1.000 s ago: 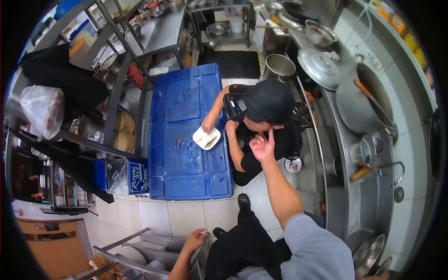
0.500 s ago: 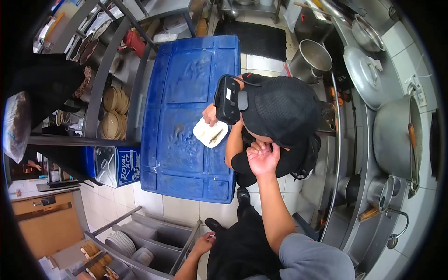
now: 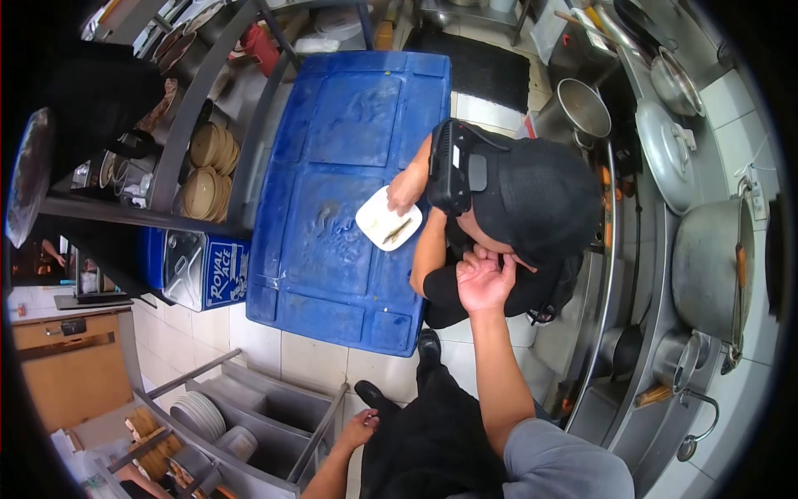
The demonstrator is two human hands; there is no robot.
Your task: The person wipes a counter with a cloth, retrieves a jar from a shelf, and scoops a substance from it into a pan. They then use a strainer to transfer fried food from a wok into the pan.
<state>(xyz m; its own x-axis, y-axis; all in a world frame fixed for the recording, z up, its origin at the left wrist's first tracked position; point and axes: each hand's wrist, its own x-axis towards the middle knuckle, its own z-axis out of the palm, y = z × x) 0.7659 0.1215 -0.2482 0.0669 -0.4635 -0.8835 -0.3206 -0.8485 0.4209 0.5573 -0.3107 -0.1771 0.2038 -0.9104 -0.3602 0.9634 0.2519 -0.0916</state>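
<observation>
My right hand (image 3: 485, 280) is raised with its palm up and its fingers loosely bent. Its palm is bare, and in this view it overlaps the front of a co-worker in a black cap (image 3: 544, 187). Low by my left side, my left hand (image 3: 360, 427) has its thumb and fingers drawn together near a steel rack; anything between them is too small to make out. A co-worker's hand (image 3: 406, 190) reaches onto a white plate (image 3: 366, 218) bearing a small brownish piece of food (image 3: 397, 230). This plate rests on a blue plastic surface (image 3: 332, 258).
Bowls (image 3: 199, 193) are stacked on the left rack. White plates (image 3: 199, 414) stand in the rack at lower left, beside a blue box (image 3: 218, 270). Along the right counter are a large pot (image 3: 711, 270), a lid (image 3: 662, 158) and an open pot (image 3: 584, 108).
My view has shifted slightly. The co-worker's head has moved right, and their hand remains at the plate. My two hands keep nearly the same pose.
</observation>
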